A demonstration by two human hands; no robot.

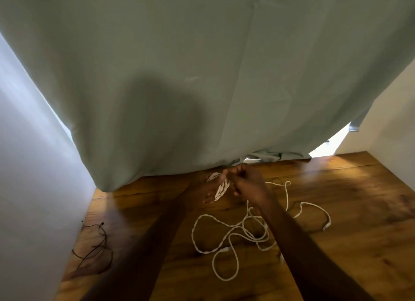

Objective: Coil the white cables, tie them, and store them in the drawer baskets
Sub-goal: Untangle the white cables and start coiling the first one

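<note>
A small bundle of coiled white cable (221, 187) sits between my two hands, just above the wooden table (348, 210). My left hand (205, 188) holds the bundle, palm turned up. My right hand (246, 182) has its fingers curled and pinches the bundle's top end. Several loose white cables (235, 231) lie tangled on the table below my right forearm, one plug end (326, 226) lying at the right. No drawer or basket is in view.
A pale green curtain (202, 76) hangs over the table's far edge. Thin dark cords (96, 249) lie at the table's left edge beside a white wall (33, 188). Another white wall (390, 125) stands at the right.
</note>
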